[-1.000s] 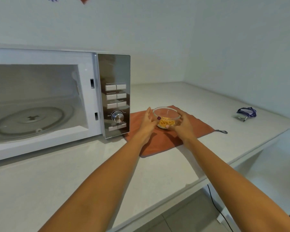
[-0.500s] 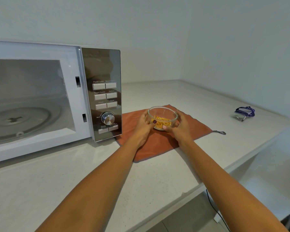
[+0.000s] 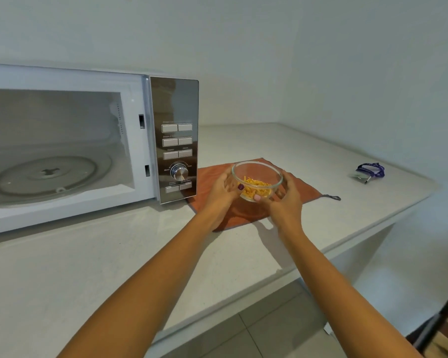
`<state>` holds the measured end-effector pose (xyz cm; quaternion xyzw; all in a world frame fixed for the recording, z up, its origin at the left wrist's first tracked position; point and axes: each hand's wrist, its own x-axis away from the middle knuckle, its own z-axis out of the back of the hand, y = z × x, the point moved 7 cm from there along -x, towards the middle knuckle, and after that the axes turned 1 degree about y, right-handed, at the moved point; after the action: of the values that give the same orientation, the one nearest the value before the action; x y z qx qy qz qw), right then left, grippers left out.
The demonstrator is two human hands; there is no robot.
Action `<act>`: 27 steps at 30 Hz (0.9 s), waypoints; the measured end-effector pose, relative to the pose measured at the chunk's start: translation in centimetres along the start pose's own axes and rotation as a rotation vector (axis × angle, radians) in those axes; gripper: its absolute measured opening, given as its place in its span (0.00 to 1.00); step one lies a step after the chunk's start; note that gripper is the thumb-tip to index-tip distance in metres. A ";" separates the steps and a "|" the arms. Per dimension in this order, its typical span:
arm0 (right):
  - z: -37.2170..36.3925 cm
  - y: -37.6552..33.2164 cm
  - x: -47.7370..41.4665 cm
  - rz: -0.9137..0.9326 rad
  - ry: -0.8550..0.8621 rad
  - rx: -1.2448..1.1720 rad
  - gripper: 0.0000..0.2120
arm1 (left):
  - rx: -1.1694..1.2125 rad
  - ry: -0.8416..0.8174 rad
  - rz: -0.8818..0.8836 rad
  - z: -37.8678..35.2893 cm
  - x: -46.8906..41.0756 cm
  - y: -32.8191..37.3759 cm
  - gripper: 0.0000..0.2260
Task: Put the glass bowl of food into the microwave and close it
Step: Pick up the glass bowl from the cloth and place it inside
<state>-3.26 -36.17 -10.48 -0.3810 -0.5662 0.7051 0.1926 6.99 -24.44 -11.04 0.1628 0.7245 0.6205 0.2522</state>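
Both hands, left hand (image 3: 221, 192) & right hand (image 3: 286, 200), fingers clasping glass bowl (image 3: 256, 180) over orange cloth (image 3: 299, 188); open microwave (image 3: 62, 151) cavity lies to left

Microwave (image 3: 70, 140) cut off at the left edge, its door out of view, panel button labels (image 3: 177, 136) too blurred to read, glass bowl (image 3: 256, 179) base hidden by fingers (image 3: 257, 197), small purple object (image 3: 369, 171) on the table (image 3: 114, 254) too small to identify
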 end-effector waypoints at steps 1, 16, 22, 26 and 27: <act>0.0 -0.5 0.9 0.010 0.001 -0.016 0.45 | -0.002 -0.001 -0.009 0.3 0.9 0.4 0.29; -9.3 -6.4 11.1 0.076 -0.242 -0.201 0.46 | -0.140 0.223 -0.186 12.3 13.7 6.5 0.26; -15.2 -7.9 13.7 0.084 -0.367 -0.242 0.48 | -0.167 0.382 -0.201 18.1 17.0 7.9 0.26; -18.9 -8.4 14.5 0.068 -0.444 -0.268 0.48 | -0.185 0.467 -0.193 21.2 18.3 8.6 0.26; -20.3 -8.5 14.7 0.061 -0.469 -0.275 0.47 | -0.184 0.491 -0.188 22.3 18.5 8.8 0.25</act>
<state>1.37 -10.23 -8.47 -0.2469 -0.6740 0.6960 -0.0185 3.75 5.49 -7.74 -0.0842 0.7163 0.6786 0.1391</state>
